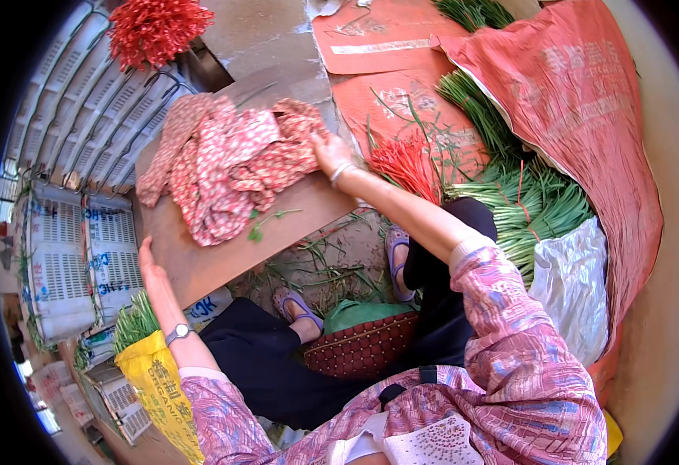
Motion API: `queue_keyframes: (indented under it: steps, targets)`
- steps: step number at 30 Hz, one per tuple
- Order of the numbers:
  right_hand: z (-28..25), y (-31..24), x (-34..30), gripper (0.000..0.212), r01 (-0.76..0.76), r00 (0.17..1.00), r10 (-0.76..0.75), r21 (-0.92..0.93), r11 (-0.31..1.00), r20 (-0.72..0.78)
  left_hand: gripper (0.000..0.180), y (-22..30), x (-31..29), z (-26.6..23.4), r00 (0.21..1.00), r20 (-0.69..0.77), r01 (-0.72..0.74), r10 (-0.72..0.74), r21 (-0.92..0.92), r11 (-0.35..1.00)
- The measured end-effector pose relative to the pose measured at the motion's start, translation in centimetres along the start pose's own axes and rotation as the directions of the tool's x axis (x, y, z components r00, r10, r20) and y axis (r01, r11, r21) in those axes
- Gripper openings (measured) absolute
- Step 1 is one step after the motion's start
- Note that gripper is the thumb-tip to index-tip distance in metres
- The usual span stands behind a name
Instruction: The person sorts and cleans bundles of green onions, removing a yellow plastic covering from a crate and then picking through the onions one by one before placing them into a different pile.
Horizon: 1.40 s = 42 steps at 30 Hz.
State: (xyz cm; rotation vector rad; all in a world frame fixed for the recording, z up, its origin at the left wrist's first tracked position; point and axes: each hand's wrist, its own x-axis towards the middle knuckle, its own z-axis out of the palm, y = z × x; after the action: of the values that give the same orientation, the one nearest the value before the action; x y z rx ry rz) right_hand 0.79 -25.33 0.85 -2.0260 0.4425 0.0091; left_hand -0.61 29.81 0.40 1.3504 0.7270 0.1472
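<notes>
A crumpled red-and-white patterned cloth (235, 159) lies heaped on a brown board (293, 213) in front of me. My right hand (334, 155) is closed on the right end of the cloth, near the board's right edge; its fingertips are partly hidden in the folds. Against the board's left edge, my left hand (150, 267) rests with its fingers stretched out and nothing held. A small green sprig (258, 229) lies on the board just below the cloth.
White slatted crates (60, 256) stand at the left. Red ties (157, 31) hang in a bunch at the top, with more red ties (409, 163) right of the board. Green stalk bundles (525, 201) lie beside a red sheet (587, 101). A yellow bag (157, 387) is at lower left.
</notes>
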Motion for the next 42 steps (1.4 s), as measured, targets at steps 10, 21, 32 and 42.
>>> queue_keyframes:
  steps: [10,21,32,42]
  targets:
    - [0.6,-4.6,-0.1,0.071,0.463,0.844,-0.379,-0.161,0.871,0.378,0.064,-1.6,3.7,-4.0,0.836,-0.344,-0.057,0.428,0.72,0.691]
    - [-27.0,12.8,-0.1,0.048,-0.028,0.98,-0.041,0.341,0.94,0.193,0.032,6.0,-24.8,19.4,0.68,0.526,-0.671,0.51,0.166,0.723]
    - [-6.2,32.7,-6.5,0.028,-0.062,0.961,0.012,-0.174,0.983,-0.276,0.023,1.3,-35.0,6.9,0.855,0.269,-0.511,0.443,0.585,0.63]
    - [-4.3,32.7,-5.2,0.034,0.098,0.995,-0.066,-0.817,0.568,0.074,0.018,-2.8,-39.9,9.5,0.781,0.396,-0.445,0.484,0.895,-0.014]
